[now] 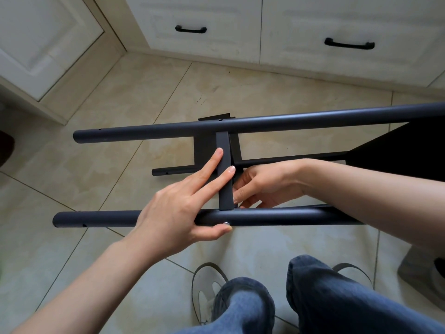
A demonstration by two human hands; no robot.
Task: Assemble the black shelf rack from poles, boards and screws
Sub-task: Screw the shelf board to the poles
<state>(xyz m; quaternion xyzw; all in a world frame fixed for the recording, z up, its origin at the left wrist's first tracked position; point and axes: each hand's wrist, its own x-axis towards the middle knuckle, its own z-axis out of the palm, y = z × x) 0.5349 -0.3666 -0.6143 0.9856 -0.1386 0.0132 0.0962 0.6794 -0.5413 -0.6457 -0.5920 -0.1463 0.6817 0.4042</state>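
Observation:
The black rack lies on its side above the tiled floor. A near pole (96, 219) and a far pole (289, 120) run left to right, and a shelf board's edge (222, 143) spans between them. My left hand (178, 213) straddles the near pole: two straight fingers lie on the board edge and the thumb presses under a silver screw (225, 223) in the pole. My right hand (262, 186) reaches in from the right behind the board, with its fingertips hidden. A lower pole (173, 170) shows beneath, and another board (397, 150) sits at the right.
White cabinets with black drawer handles (190, 29) line the back and left. My knees in jeans and light shoes (207, 288) are directly below the rack. A grey object (421, 268) sits at the right edge of the floor.

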